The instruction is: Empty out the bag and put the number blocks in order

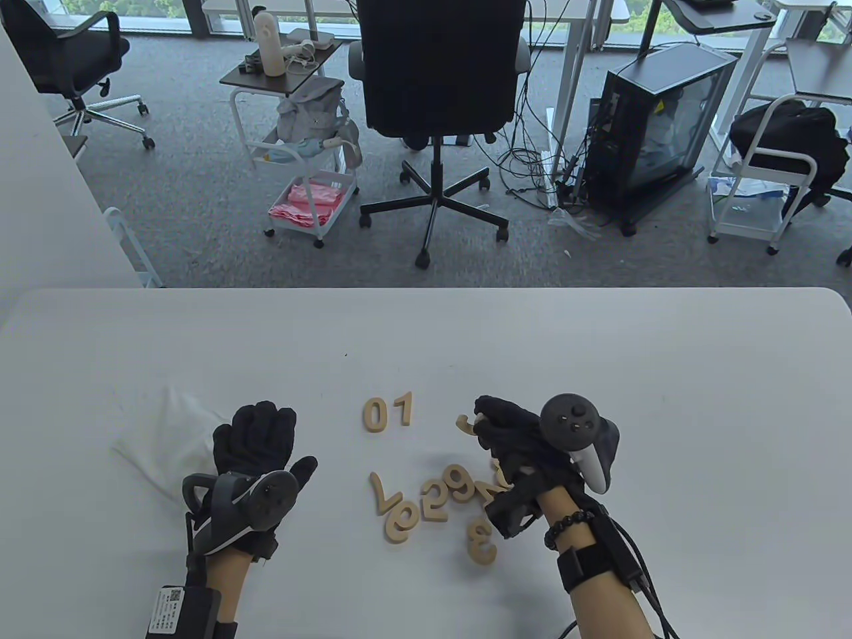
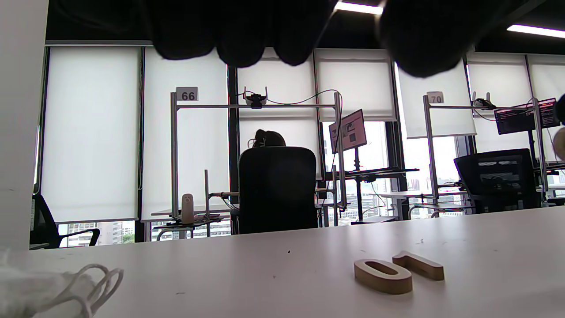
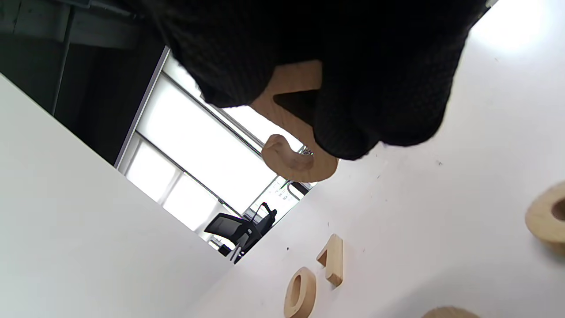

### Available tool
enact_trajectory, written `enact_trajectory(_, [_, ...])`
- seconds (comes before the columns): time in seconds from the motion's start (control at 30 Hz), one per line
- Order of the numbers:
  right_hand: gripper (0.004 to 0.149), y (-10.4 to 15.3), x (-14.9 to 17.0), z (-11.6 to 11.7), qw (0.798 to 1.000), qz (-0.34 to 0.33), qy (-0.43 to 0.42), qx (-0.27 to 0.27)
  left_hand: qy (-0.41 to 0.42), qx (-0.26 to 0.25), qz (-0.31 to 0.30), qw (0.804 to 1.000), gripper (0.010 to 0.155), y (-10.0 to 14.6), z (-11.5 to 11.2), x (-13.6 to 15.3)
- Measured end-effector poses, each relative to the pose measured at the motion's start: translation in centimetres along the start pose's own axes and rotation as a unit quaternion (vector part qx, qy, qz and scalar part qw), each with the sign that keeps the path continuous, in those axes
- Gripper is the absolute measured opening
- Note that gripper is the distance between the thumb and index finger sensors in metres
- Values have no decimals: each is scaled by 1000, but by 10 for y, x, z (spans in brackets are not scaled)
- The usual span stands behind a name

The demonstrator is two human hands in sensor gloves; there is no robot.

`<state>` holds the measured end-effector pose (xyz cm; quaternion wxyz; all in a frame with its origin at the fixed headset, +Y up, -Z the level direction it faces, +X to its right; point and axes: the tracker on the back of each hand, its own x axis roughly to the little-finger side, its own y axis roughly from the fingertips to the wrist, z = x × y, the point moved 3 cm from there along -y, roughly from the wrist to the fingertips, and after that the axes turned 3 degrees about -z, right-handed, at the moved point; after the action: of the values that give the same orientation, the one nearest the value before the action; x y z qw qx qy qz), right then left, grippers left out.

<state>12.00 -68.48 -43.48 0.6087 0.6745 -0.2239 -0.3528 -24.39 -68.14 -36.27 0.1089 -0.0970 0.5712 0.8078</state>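
Observation:
Wooden number blocks lie on the white table. A 0 block and a 1 block sit side by side mid-table; the left wrist view shows the same 0 and 1. My right hand pinches a curved number block just right of the 1, held above the table; which digit it is stays hidden. Below lie a 7, a 6, a 2, a 9 and a 3. My left hand rests flat with straight fingers beside the white bag.
Another block lies partly under my right wrist. The bag's drawstring loops on the table at the left. Beyond the far table edge stand an office chair, a wheeled cart and a computer case.

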Motion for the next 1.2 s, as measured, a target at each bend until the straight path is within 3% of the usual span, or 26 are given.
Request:
enact_trajectory(0.13, [48,-23,-22,13,993,-26,112,10,0,-2,3,1000,77,0,1,1])
enact_trajectory(0.33, [47,-54,-42,45,983,-37,182,6,3,-2,10,1000,77,0,1,6])
enact_trajectory(0.73, [45,-92,-40,120,953,-49,297,-25,7,0,21,1000,77,1,0,15])
enact_trajectory(0.87, [45,-93,-32,126,937,-52,343,-34,6,1,20,1000,77,0,-1,14])
enact_trajectory(1.2, [43,-95,-19,132,929,-39,365,-54,2,5,21,1000,77,0,1,13])
